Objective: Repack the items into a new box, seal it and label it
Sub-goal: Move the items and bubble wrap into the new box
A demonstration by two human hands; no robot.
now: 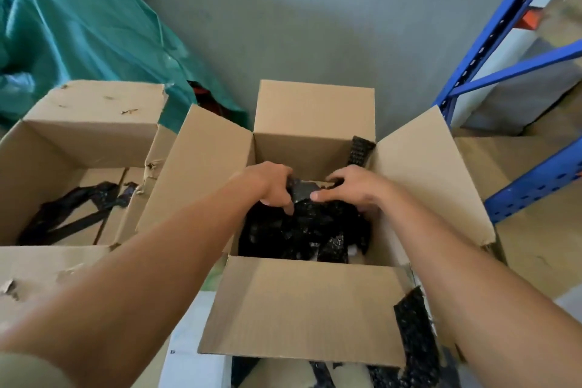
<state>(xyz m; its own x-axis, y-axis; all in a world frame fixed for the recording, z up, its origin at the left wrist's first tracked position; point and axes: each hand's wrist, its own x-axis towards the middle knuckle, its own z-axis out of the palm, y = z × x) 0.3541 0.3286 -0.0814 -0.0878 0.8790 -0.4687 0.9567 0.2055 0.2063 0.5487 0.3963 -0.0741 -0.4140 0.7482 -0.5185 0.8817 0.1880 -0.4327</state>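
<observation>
Head view shows the left hand (pixel 267 186) and the right hand (pixel 354 190) inside the new box (pixel 302 302), fingers of both curled round one black bubble-wrapped item (pixel 303 191) between them. It looks light, soft outside (perhaps fragile inside) and a little slippery; better to hold it from two sides. Under the fingers lies more shiny black bubble wrap (pixel 293 230)

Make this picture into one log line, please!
left hand, right hand: grip black bubble wrap | new box: flaps open | step: packing
</observation>
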